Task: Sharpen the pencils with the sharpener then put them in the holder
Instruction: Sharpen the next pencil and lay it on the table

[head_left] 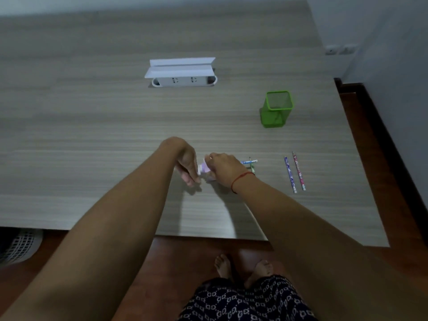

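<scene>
We have both hands down at the near middle of the tabletop (92,126), and they meet over the sharpener (203,169), a small white and purple thing that sits between them. Our left hand (187,163) curls its fingers in against the sharpener's left side, while our right hand (223,164), a red string around its wrist, closes over the top and right of it; how firm either grip is we cannot tell. Just beyond the right hand a blue pencil (249,161) pokes out to the right, and a green pencil (252,167) lies crossed under it, mostly hidden. Farther right, well apart from the hands, a purple pencil (290,174) and a red pencil (298,171) lie side by side on the wood. The green mesh holder (276,110) stands upright beyond them, and a white socket box (183,75) with its lid up sits further back.
</scene>
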A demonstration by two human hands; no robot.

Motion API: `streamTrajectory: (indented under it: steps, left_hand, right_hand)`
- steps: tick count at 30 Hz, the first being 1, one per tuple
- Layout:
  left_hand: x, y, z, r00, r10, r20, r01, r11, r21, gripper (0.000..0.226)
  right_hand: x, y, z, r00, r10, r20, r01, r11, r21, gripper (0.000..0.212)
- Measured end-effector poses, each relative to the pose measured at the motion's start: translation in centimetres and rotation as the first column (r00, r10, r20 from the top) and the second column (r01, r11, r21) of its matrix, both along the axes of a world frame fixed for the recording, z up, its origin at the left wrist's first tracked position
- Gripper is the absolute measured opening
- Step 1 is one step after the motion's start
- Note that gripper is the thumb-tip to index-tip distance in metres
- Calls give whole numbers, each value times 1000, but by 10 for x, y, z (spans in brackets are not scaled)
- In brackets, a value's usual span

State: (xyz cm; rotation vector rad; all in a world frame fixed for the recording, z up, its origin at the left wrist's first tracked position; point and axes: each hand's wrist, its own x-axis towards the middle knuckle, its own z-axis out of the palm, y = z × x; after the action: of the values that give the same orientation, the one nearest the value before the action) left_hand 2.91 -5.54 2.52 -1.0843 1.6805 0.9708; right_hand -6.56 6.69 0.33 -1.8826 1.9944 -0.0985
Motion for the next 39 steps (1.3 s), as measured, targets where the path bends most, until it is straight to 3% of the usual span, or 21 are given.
streamTrajectory:
  steps: [2,4,5,8,11,13,17,20,23,28,33,36,39]
  left_hand:
    - [8,10,-15,998,52,-24,-51,997,54,31]
    - [13,21,-33,998,48,-42,-47,998,33,12]
    - [13,25,-40,997,52,-63,-53,999,-5,17]
    - [12,23,-61,978,134,-161,-166,964,-207,31]
    - [6,10,-58,975,-49,-219,-81,834,-545,12]
    - [-3,0,-50,965,-122,-232,-56,768,-638,16]
    - [-14,-16,-7,965,-191,-177,79,862,-500,8]
    - [-16,-13,15,995,-73,-61,61,982,-182,7]
    - [-10,-3,12,999,-45,17,45,999,-22,25]
    - [7,0,-6,979,190,-79,-184,980,75,35]
    - [12,16,-27,990,132,-41,-128,988,85,37]
    - [9,25,-40,993,105,-58,-105,994,0,13]
    - [5,25,-51,984,133,-115,-149,978,-148,31]
  right_hand:
    - [0,1,0,999,-12,31,12,1000,-15,27]
    - [1,1,0,999,-11,40,12,1000,-9,28]
    - [2,1,0,999,-19,40,19,1000,-10,29]
    - [4,2,1,999,-31,40,31,999,-14,30]
    - [5,4,0,998,-35,57,35,999,-4,23]
    - [4,2,0,997,-56,55,56,998,-4,23]
    - [3,-2,-2,998,-51,28,50,998,22,35]
    - [0,-2,-4,999,-32,-15,33,999,11,36]
    - [2,-2,-2,999,-18,-26,18,1000,-13,30]
    - [1,-2,-3,1000,-9,24,10,1000,-21,26]
    - [1,-3,-2,999,-23,45,23,1000,-7,25]
    - [1,-3,-2,998,-33,50,34,999,-11,29]
    - [-1,-1,-2,997,-41,65,42,999,-14,29]
